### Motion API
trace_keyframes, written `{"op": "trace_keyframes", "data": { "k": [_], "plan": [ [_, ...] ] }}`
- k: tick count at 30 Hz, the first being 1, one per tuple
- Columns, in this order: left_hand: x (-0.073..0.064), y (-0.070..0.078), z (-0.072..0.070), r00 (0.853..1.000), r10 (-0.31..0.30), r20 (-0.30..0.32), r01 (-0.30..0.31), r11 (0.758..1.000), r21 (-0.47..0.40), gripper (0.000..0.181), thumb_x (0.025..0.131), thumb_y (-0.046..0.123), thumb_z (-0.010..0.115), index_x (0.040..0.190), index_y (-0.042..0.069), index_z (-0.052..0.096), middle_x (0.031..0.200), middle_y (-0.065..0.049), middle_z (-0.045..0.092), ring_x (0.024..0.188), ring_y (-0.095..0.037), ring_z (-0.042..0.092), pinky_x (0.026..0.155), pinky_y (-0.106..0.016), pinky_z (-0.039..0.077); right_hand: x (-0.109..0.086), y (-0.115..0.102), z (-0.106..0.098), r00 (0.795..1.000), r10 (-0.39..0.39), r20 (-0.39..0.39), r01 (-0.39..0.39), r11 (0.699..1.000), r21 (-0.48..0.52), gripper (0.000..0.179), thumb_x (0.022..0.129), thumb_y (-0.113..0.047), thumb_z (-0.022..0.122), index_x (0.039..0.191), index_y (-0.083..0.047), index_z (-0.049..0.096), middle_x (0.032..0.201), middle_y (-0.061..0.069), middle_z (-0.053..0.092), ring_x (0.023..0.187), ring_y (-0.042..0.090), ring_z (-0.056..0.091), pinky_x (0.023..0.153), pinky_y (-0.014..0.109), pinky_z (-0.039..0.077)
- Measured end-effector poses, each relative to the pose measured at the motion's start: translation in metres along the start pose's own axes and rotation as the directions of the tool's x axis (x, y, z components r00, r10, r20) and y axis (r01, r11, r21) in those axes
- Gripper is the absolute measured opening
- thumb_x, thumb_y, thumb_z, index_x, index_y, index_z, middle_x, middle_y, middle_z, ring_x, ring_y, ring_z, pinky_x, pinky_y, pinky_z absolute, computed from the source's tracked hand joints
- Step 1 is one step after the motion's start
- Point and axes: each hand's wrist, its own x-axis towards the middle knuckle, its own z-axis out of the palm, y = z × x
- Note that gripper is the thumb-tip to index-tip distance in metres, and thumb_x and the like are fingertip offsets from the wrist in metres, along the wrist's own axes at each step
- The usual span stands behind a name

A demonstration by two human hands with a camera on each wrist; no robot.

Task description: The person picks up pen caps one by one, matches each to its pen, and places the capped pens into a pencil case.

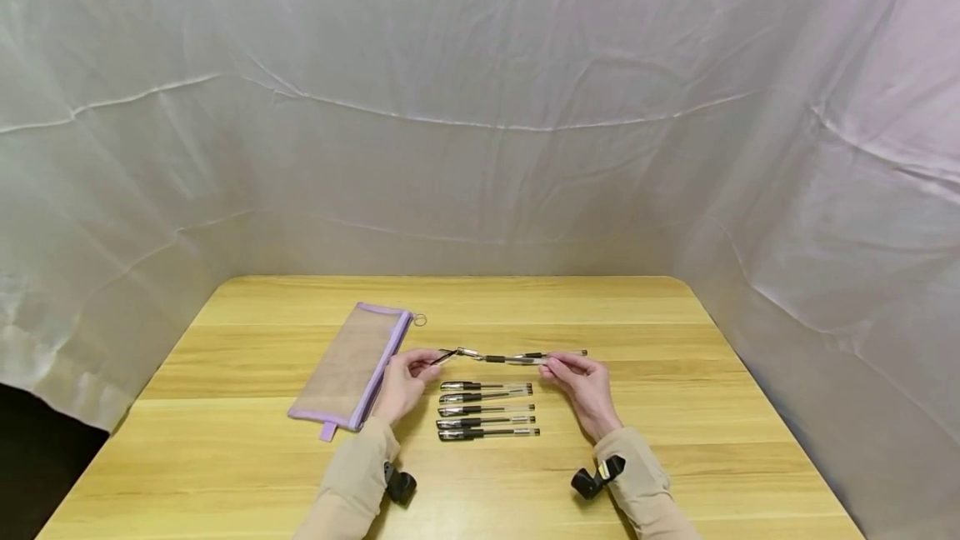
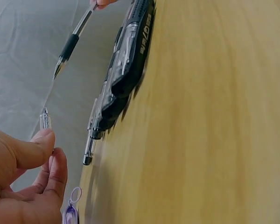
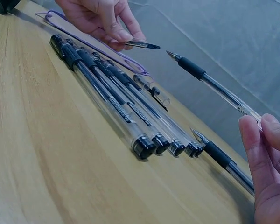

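Wrinkly pale sheeting (image 1: 480,165) walled in the whole setup, with a wood-grain table (image 1: 727,415) in the middle. Purple-edged pouch (image 1: 345,365) lay on the left; the head view got its shape, the left wrist cam just a purple bit and ring (image 2: 75,194). Left hand (image 1: 405,383) and right hand (image 1: 585,394) both had thumb and fingers pinched together. Five capped pens (image 3: 109,98) lay between them, and the right wrist cam clearly showed another bare-tipped pen (image 3: 219,154) on the wood. Right hand's catch: an uncapped pen (image 3: 224,91), held up off the table, tip toward the left hand's tiny cap (image 3: 144,44), not touching.
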Motion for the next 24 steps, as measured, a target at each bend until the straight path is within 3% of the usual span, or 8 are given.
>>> {"op": "trace_keyframes", "data": {
  "k": [4,9,14,24],
  "plan": [
    [-0.0012,0.002,0.0029,1.0,0.002,0.012,-0.002,0.999,-0.053,0.021,0.086,-0.009,0.069,0.107,-0.009,0.072,0.099,-0.025,0.071,0.085,-0.021,0.065,0.077,-0.018,0.055,-0.0012,0.0,0.0034,1.0,-0.004,0.006,0.004,1.0,0.004,0.031,0.09,0.01,0.067,0.118,0.02,0.062,0.086,0.005,0.079,0.079,0.015,0.076,0.081,0.027,0.063],
    [-0.0019,0.0052,0.0052,1.0,-0.005,0.027,0.007,0.996,-0.084,0.022,0.086,-0.009,0.068,0.108,-0.008,0.072,0.1,-0.024,0.072,0.085,-0.014,0.063,0.079,-0.016,0.054,-0.002,0.0006,0.0073,1.0,-0.009,0.014,0.009,1.0,0.009,0.017,0.09,0.01,0.066,0.102,0.002,0.075,0.085,0.005,0.079,0.078,0.015,0.076,0.08,0.027,0.063],
    [-0.0011,0.0062,0.0068,0.999,-0.015,0.035,0.018,0.994,-0.105,0.023,0.086,-0.01,0.068,0.108,-0.007,0.073,0.103,-0.023,0.072,0.085,-0.011,0.062,0.079,-0.016,0.053,-0.0018,0.0013,0.0091,1.0,-0.003,0.022,0.003,1.0,0.011,0.022,0.091,0.009,0.066,0.092,-0.011,0.077,0.084,0.004,0.079,0.078,0.015,0.076,0.08,0.026,0.063],
    [-0.0022,0.0076,0.0078,0.999,0.007,0.036,-0.004,0.995,-0.104,0.023,0.085,-0.008,0.07,0.107,-0.005,0.074,0.103,-0.023,0.072,0.088,-0.019,0.064,0.079,-0.019,0.054,-0.0011,0.0021,0.0103,0.999,0.001,0.034,-0.002,1.0,0.013,0.02,0.09,0.009,0.067,0.094,-0.009,0.076,0.086,0.005,0.079,0.078,0.015,0.076,0.08,0.026,0.063]
  ]
}}
